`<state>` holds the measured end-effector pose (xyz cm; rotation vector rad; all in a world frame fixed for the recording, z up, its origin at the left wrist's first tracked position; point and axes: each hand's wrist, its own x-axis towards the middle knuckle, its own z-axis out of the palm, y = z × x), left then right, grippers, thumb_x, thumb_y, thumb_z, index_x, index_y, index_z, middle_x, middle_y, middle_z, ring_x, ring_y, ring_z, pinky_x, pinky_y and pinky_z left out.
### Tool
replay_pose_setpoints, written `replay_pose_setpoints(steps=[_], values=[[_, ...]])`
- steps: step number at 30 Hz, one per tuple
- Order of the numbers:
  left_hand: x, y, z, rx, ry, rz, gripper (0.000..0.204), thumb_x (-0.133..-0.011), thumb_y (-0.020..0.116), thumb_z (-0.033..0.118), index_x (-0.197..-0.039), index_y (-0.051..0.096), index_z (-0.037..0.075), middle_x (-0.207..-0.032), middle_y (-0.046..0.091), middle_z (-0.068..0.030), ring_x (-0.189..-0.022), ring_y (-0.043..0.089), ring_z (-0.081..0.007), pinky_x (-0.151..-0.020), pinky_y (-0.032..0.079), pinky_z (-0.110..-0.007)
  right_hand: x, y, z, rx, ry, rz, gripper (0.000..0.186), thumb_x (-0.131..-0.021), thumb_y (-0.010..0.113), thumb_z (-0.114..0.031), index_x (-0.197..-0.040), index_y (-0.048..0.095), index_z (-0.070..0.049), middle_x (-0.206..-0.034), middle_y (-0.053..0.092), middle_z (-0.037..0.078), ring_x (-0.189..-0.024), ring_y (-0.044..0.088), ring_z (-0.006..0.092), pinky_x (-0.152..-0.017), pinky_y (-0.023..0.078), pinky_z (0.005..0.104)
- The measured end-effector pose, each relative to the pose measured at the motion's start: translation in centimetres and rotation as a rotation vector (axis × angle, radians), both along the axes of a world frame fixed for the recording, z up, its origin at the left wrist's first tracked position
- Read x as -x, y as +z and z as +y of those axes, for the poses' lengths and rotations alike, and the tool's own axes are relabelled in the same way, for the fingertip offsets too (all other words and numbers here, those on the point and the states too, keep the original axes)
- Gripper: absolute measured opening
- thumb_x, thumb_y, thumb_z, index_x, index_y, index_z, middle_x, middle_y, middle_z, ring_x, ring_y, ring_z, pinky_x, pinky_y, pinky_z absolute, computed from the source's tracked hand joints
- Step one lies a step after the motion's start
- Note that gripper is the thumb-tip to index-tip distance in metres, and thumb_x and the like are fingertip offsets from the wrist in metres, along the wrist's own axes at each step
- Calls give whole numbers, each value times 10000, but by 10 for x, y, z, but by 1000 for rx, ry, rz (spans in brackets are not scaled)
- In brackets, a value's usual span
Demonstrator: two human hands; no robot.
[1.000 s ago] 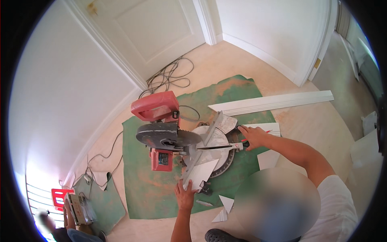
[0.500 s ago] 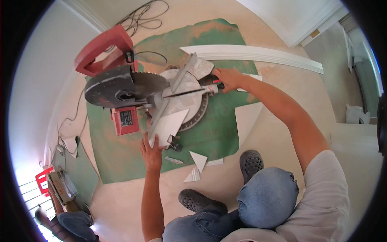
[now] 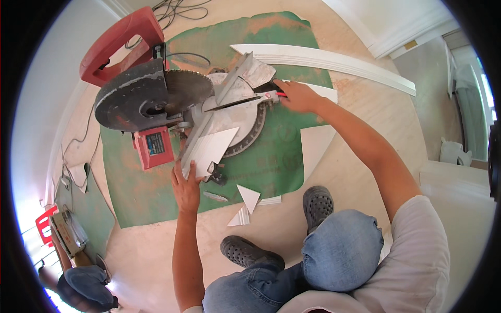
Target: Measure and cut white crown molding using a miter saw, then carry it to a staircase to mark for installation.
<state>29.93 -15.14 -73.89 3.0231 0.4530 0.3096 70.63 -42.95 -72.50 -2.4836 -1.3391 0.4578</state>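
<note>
A red and dark grey mitre saw (image 3: 122, 41) rests with its toothed blade (image 3: 185, 91) above a round metal turntable (image 3: 240, 128). My left hand (image 3: 185, 190) grips the lower end of a white board piece (image 3: 216, 146) lying along the fence. My right hand (image 3: 300, 96) is closed on the black handle at the turntable's right front, with a slim red item, perhaps a pencil, at its fingers. White triangular offcuts (image 3: 248, 195) lie below the saw. Another white piece (image 3: 313, 148) lies to the right.
A long white moulding (image 3: 355, 65) crosses the green mat (image 3: 266, 167) at the back. Cables (image 3: 175, 10) lie near the walls. My shoes and knees are at the lower centre. At lower left another person (image 3: 78, 281) sits beside a red plastic stool (image 3: 44, 224) and a tool.
The view has tilted and shifted, so the saw now appears higher and further left and my legs show. Both hands stay at the saw, the left on the board.
</note>
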Motion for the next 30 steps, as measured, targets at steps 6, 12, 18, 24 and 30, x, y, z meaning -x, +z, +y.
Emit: replay_pose_setpoints(steps=[6,12,18,24,30], values=[[-10,-4,-8,5,64,4,705,-743,853,98,-1405,622,171,-1453,403,-215,-1278,452,-448,-951,528,-474,-3,7,12,39,-56,71,507,-1029,553,-331,-1433,457,-41,-1014,709,296,-985,679,463,-883,519,539],[-8,-8,-10,31,62,-15,699,-761,847,130,-1417,612,177,-1446,395,-231,-1278,441,-471,-962,513,-502,-2,1,11,136,-68,47,514,-1021,573,-333,-1423,420,-53,-1012,708,297,-988,677,472,-871,522,535],[-6,-1,-6,6,54,-17,696,-745,858,129,-1400,627,175,-1430,400,-219,-1270,444,-440,-937,522,-462,-18,-43,-18,-351,-100,244,377,-968,692,-298,-1223,612,-33,-971,743,92,-883,712,309,-903,515,383],[-17,5,-9,47,89,26,671,-771,845,174,-1403,623,162,-1428,404,-224,-1258,455,-443,-994,489,-484,-12,-41,-15,-352,-646,848,484,-1020,601,-472,-989,680,4,-857,715,102,-676,677,181,-677,522,327],[-11,7,-11,49,96,41,647,-774,839,204,-1387,637,158,-1431,407,-216,-1259,461,-428,-1001,489,-470,-9,-30,-11,-215,-738,998,526,-1024,560,-546,-996,665,-31,-796,692,88,-590,657,138,-439,366,239]])
